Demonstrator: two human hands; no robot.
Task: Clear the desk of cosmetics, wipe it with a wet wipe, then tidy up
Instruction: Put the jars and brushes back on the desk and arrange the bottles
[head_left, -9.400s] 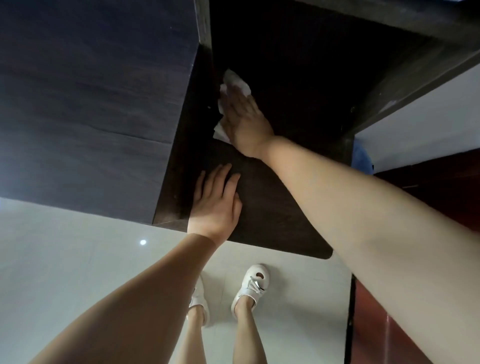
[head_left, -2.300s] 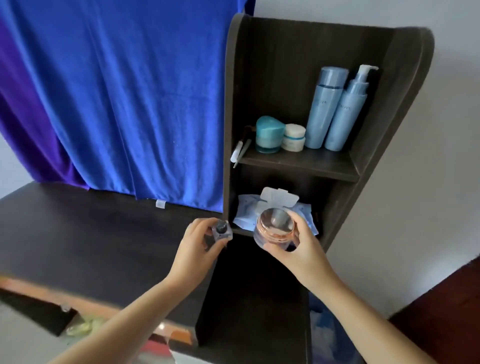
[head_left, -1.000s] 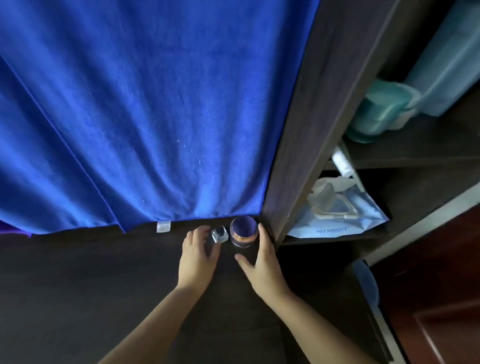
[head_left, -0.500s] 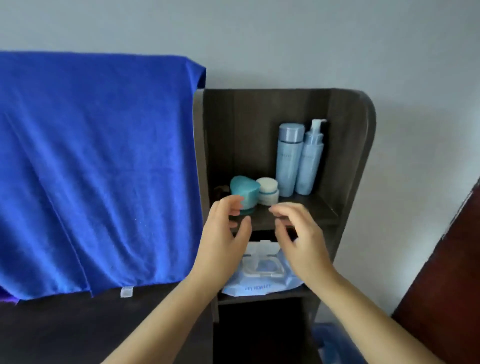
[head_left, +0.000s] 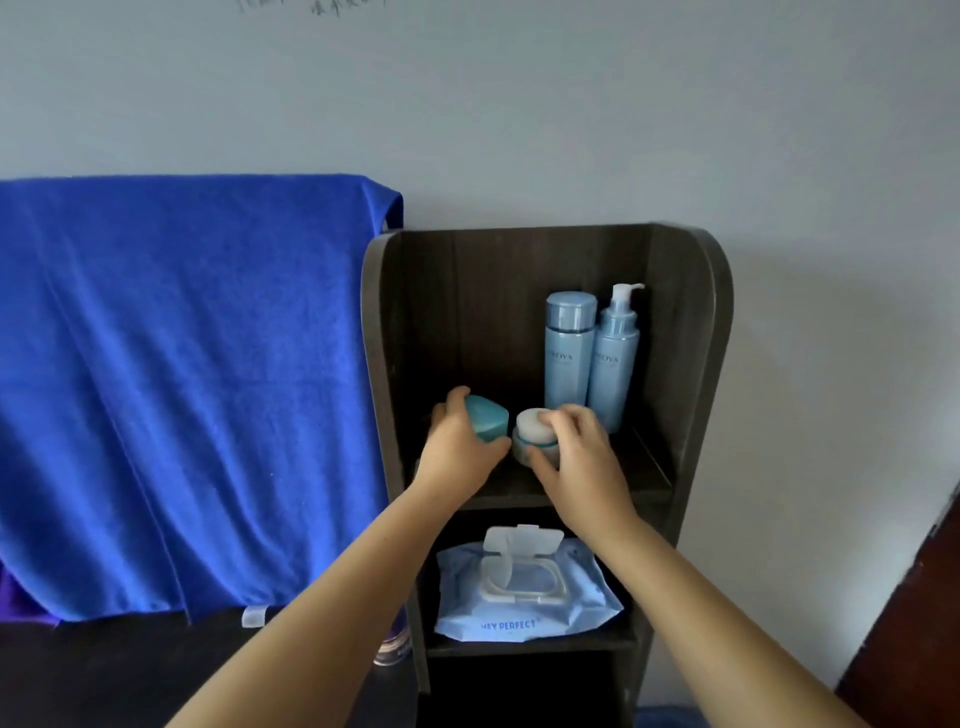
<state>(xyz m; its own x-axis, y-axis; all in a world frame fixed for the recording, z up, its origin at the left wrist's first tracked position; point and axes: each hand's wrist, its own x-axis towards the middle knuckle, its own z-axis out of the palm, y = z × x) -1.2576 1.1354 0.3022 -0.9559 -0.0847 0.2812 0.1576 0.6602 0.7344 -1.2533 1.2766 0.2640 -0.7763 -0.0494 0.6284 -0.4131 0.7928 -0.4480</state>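
Observation:
On the upper shelf of the dark shelf unit (head_left: 691, 332), my left hand (head_left: 457, 449) is wrapped around a teal jar (head_left: 491, 422). Beside it my right hand (head_left: 579, 457) grips a small white-lidded jar (head_left: 535, 431). Two tall light-blue bottles (head_left: 569, 348) stand behind, the right one a pump bottle (head_left: 615, 353). A pack of wet wipes (head_left: 524, 597) with its lid flipped up lies on the shelf below. A clear jar (head_left: 392, 647) sits on the dark desk (head_left: 104, 675) against the unit's left side, partly hidden by my left arm.
A blue towel (head_left: 182, 389) hangs over the back of the desk on the left. A pale wall is behind everything. A dark red-brown door (head_left: 919, 623) edge shows at the lower right.
Both hands have reached up from in front of the wipes pack to the upper shelf and closed on the two jars. The view has also shifted nearer to the shelf.

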